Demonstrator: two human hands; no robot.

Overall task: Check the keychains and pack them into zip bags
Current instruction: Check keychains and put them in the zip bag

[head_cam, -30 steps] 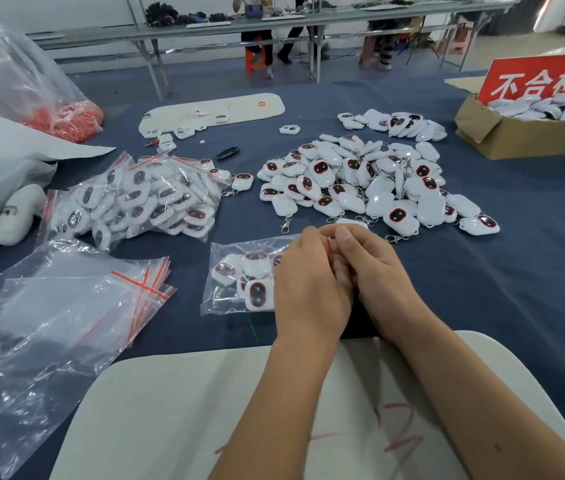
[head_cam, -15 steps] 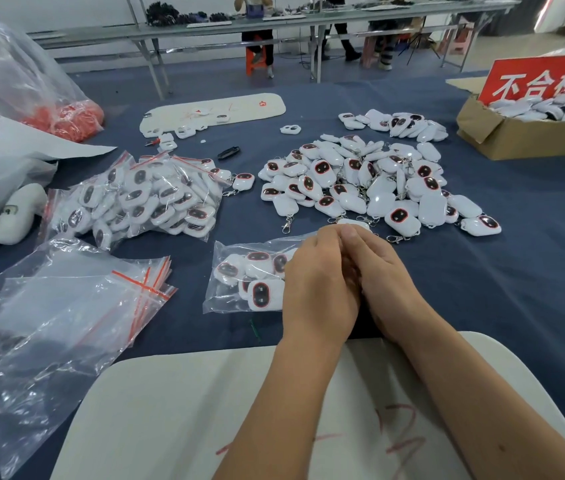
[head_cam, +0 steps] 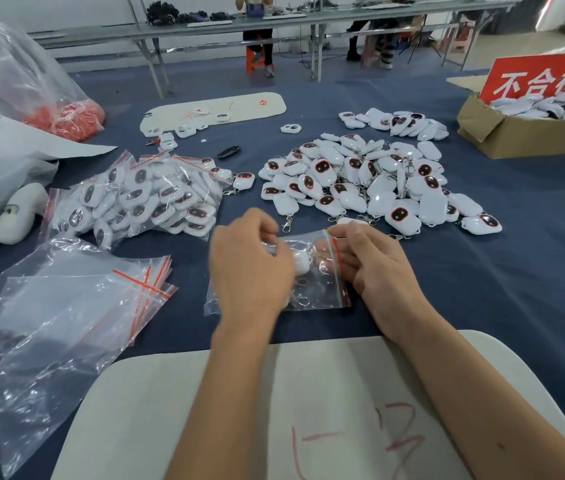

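- Head view: left hand lies over the left part of the zip bag, fingers curled on the film; grip looks like a pinch, blurred, so not sure how firm.
- Right hand is at the bag's right end, fingers curled round the red zip strip; thumb on top edge.
- Bag sits between the two hands, touching both, long axis running left-right, mouth toward the right hand.
- White keychains show inside the bag, just right of the left hand; count unclear.
- Right hand is nearer the mouth, so sealing likely falls to it, left hand steadying.
- Loose keychain pile lies beyond both hands, a bit nearer the right.
- Filled bags lie beyond and left of the left hand.
- Empty bags lie left of the left hand, near.
- Reject box is far right, well apart from the right hand.
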